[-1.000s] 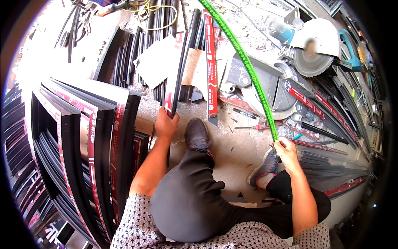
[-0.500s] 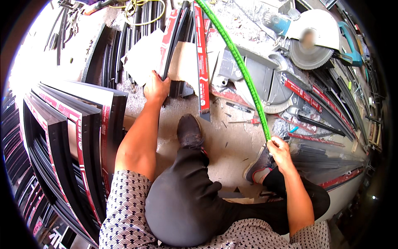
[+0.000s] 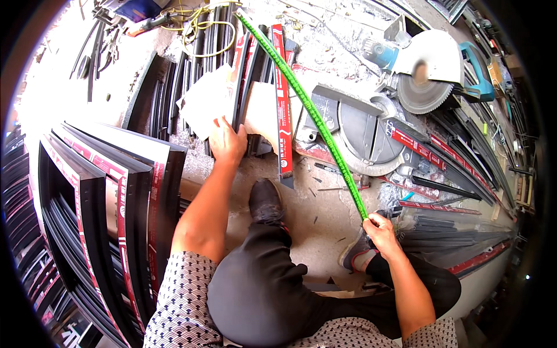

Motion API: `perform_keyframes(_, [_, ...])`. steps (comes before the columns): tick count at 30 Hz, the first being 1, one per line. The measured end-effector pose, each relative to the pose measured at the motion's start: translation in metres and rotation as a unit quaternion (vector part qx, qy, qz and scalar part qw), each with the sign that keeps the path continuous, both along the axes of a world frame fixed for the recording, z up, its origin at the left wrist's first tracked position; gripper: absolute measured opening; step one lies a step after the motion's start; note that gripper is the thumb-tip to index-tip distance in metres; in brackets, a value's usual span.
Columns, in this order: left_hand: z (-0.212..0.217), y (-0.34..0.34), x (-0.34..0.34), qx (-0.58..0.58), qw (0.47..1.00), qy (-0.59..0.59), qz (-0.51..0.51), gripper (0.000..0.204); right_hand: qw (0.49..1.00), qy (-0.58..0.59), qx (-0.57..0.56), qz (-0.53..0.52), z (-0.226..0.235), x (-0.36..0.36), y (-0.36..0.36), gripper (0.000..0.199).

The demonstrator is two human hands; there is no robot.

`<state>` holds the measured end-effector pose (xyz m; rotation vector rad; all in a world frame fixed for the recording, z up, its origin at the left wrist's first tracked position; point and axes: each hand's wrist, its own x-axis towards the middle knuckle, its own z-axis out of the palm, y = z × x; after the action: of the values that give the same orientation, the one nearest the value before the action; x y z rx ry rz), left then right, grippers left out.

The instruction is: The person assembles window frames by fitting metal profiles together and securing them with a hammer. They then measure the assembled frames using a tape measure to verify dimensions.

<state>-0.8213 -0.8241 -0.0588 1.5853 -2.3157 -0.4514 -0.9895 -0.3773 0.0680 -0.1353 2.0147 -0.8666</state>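
My right hand (image 3: 382,233) pinches the near end of a long bright green measuring tape (image 3: 316,116) with dark markings. The tape slants up to the far left, its free tip near the yellow cord, and passes over the grey saw base. At the near end of a black profile (image 3: 246,87) with a red-and-white film strip, my left hand (image 3: 229,142) is closed, thumb on one side and fingers on the other. Pale cardboard (image 3: 203,104) lies beside and under that profile. Just right of it lies another red-filmed profile (image 3: 283,116).
A miter saw's bare blade (image 3: 423,93) stands raised at the far right above its base (image 3: 371,136). Cut black frames (image 3: 104,191) are stacked at left. Profiles (image 3: 458,156) lie at right. A yellow cord (image 3: 200,40) coils at the far side; a screwdriver (image 3: 354,187) lies on the floor.
The green tape has swung left, and its far tip now shows. My right hand has shifted slightly left. My left hand stays at the profile's end, while the whole view has tilted a little.
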Motion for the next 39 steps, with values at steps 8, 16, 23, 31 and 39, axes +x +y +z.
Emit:
perform_keyframes(8, [0.026, 0.095, 0.048, 0.019, 0.987, 0.123, -0.105, 0.046, 0.999, 0.013, 0.025, 0.015, -0.010, 0.033, 0.026, 0.019])
perform_keyframes(16, [0.046, 0.148, 0.078, 0.394, 0.846, 0.352, -0.076, 0.039, 0.988, 0.089, 0.074, 0.107, -0.002, 0.065, 0.048, 0.027])
perform_keyframes(23, [0.093, 0.134, 0.072, 0.523, 0.755, 0.389, -0.070, 0.040, 0.984, 0.113, 0.074, 0.113, 0.010, 0.079, 0.062, 0.028])
perform_keyframes(31, [0.115, 0.139, 0.089, 0.550, 0.707, 0.438, -0.079, 0.029, 0.990, 0.063, 0.033, 0.119, 0.010, 0.106, 0.071, 0.017])
perform_keyframes(39, [0.107, 0.144, 0.098, 0.578, 0.627, 0.519, -0.059, 0.022, 0.989, 0.095, 0.024, 0.112, 0.012, 0.118, 0.086, 0.015])
